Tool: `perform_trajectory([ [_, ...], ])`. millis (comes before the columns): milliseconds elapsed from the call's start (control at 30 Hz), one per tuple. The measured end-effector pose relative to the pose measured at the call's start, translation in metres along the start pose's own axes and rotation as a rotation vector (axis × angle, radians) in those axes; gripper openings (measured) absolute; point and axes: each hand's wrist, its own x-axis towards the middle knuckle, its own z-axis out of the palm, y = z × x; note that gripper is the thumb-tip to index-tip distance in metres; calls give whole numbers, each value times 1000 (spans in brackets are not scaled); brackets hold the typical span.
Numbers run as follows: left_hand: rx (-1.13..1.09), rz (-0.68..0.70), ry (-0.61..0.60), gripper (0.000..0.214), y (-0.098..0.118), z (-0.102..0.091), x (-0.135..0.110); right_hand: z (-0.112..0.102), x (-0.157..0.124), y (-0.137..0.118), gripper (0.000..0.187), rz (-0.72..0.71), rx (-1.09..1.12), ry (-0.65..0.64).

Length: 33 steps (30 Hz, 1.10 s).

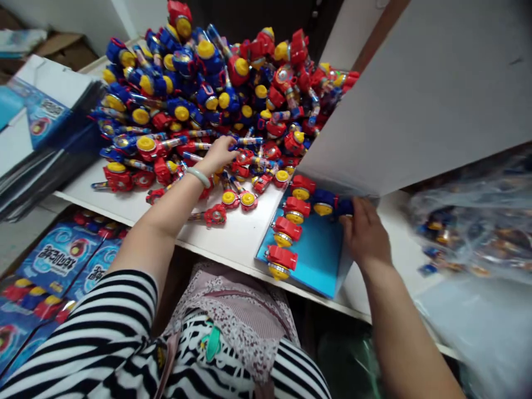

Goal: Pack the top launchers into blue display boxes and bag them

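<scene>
My left hand (219, 153), with a pale bangle at the wrist, reaches into the front of a large pile of red and blue plastic toys (182, 113) with yellow knobs and printed clear tubes. Its fingers are bent together on a toy in the pile; they partly hide it. My right hand (368, 231) is closed around a blue toy (346, 208) at the back right corner of a shallow blue-lined box (318, 252). Several red toys (286, 230) form a column along the box's left side, and another blue toy (323, 201) sits at the back.
A tall white panel (399, 94) rises behind the box. Clear plastic bags of toys (477, 216) lie at the right. Flat printed cartons and dark sheets (62, 133) are stacked at the left. Filled display boxes (62, 257) stand below the white table edge.
</scene>
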Motion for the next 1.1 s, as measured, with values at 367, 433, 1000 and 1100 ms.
perform_trajectory([
  [367, 318, 108, -82, 49, -9, 1, 26, -43, 3, -42, 48, 136, 173, 253],
  [433, 313, 146, -91, 50, -16, -3, 23, -52, 5, -67, 36, 167, 382, 256],
  [1000, -40, 797, -35, 29, 98, -55, -77, -21, 120, -129, 73, 189, 1358, -526],
  [1100, -50, 841, -70, 29, 112, -52, -77, -20, 96, -124, 70, 232, 1436, -509],
])
